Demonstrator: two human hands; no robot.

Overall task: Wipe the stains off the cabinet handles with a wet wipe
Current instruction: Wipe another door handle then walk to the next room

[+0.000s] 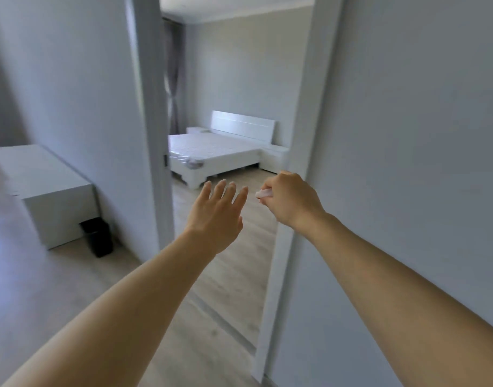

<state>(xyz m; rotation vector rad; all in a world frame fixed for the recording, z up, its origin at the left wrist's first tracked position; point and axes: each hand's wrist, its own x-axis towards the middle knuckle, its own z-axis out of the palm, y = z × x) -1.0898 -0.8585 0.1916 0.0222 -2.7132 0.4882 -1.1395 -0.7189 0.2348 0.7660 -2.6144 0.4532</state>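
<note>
Both my arms reach forward in front of an open doorway. My right hand (288,201) is closed around a small white wet wipe (263,194), whose folded end sticks out past my fingers on the left. My left hand (218,213) is open, fingers spread, palm facing away, holding nothing. The two hands are close together at the same height, a little apart. A white cabinet (48,188) stands on the left against the wall; no handles show on it from here.
A white door frame (292,191) flanks the doorway. Beyond it stands a white bed (211,155) with nightstands and a grey curtain (174,79). A small black bin (97,236) sits on the floor beside the cabinet. A grey wall fills the right.
</note>
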